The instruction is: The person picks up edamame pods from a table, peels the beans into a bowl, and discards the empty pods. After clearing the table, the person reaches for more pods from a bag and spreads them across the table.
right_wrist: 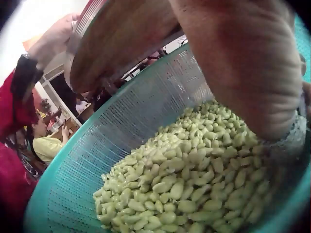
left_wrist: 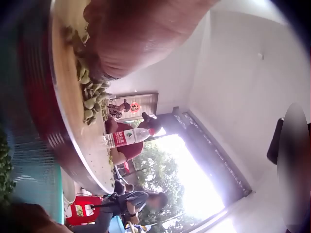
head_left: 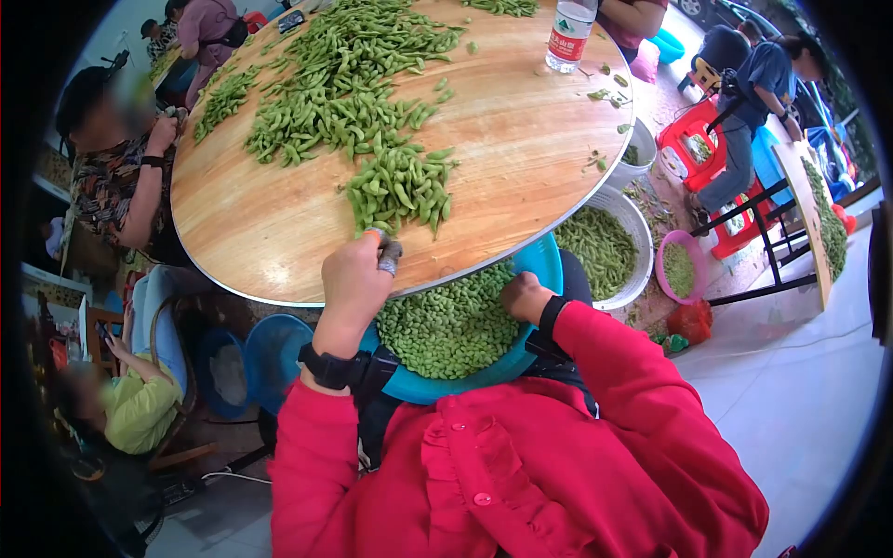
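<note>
My left hand [head_left: 358, 270] is over the table's near edge, its fingertips at a small heap of green soybean pods [head_left: 398, 191]. An orange band and a grey wrap show on its fingers. My right hand [head_left: 526, 296] is low inside the right side of a teal basket [head_left: 549, 270], close to the shelled green beans [head_left: 446, 325] that fill its bottom. In the right wrist view, a grey wrap [right_wrist: 289, 141] covers part of that hand's finger. The fingertips of both hands are largely hidden, so I cannot tell whether they hold anything.
A big pod pile [head_left: 335, 84] covers the far part of the round wooden table [head_left: 521, 130], with a water bottle [head_left: 569, 37] at right. Beside the teal basket stands a white basket of pods [head_left: 605, 246], then a pink basket [head_left: 681, 268]. Other people sit around.
</note>
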A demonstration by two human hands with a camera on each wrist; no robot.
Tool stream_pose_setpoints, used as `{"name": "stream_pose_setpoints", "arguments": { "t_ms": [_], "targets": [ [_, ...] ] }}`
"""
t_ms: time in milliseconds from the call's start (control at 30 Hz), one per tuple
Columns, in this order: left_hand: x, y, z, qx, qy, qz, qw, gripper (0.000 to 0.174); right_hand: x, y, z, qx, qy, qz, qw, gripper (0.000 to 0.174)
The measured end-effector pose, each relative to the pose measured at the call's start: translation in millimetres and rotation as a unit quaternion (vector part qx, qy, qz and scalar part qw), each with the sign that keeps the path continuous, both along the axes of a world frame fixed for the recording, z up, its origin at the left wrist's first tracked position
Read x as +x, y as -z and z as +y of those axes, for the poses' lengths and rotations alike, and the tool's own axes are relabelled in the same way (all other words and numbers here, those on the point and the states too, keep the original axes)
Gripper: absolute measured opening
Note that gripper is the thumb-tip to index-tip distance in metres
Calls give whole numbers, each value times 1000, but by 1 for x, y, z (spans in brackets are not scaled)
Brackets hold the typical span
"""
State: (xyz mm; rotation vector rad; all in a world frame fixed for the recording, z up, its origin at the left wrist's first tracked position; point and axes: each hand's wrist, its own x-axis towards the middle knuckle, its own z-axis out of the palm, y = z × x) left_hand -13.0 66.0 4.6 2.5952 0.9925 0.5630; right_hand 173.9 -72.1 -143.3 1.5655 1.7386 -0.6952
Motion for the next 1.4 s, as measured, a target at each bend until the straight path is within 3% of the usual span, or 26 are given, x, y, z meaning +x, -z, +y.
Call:
{"name": "stream_pose_setpoints", "arguments": {
  "t_ms": [100, 200, 267, 333, 367, 400, 467, 500, 533, 567, 633, 667, 700, 767, 800, 967, 1400],
  "targets": [
    [-13, 8, 2, -144, -4, -156, 977, 12, 0, -3, 3, -20, 8, 7, 1000, 18],
    [-25, -1, -9, -353, -48, -270, 895, 8, 2, -12, -9, 76, 3, 14, 997, 15],
    [-33, -2, -18, -492, -55, -332, 803, 8, 15, -23, -30, 212, -9, 35, 977, 10],
    [-43, 5, -26, -610, -25, -403, 681, 11, 33, -51, -38, 235, 142, 60, 960, 10],
    [-43, 3, -34, -656, -22, -428, 621, 11, 41, -78, -41, 209, 171, 18, 963, 11],
    [-42, 5, -41, -675, -18, -431, 599, 12, 54, -91, -52, 260, 223, 2, 939, 11],
    [-39, 9, -53, -700, 12, -434, 568, 14, 74, -116, -76, 373, 390, 46, 841, 15],
    [-36, 10, -58, -706, 36, -435, 557, 16, 84, -106, -89, 502, 409, 64, 759, 15],
    [-33, 8, -63, -719, 40, -437, 540, 19, 86, -107, -96, 513, 467, 119, 711, 15],
    [-28, 6, -67, -717, 43, -437, 541, 19, 86, -109, -100, 518, 520, 175, 656, 15],
    [-20, 2, -74, -715, 45, -435, 546, 19, 59, -115, -98, 529, 538, 369, 543, 16],
    [-16, 2, -76, -717, 50, -442, 536, 18, 42, -123, -95, 455, 564, 491, 485, 19],
    [-13, 3, -79, -706, 50, -450, 545, 18, 27, -131, -91, 393, 578, 545, 463, 19],
    [-7, 3, -83, -683, 50, -465, 561, 18, -3, -146, -77, 318, 539, 637, 450, 22],
    [-4, 2, -85, -668, 50, -466, 578, 18, -16, -161, -68, 300, 517, 645, 476, 23],
    [0, -4, -95, -602, 31, -468, 646, 20, -42, -175, -42, 230, 476, 703, 475, 25],
    [1, 0, -100, -616, 7, -479, 626, 17, -51, -163, -41, 244, 474, 717, 450, 26]
  ]
}}
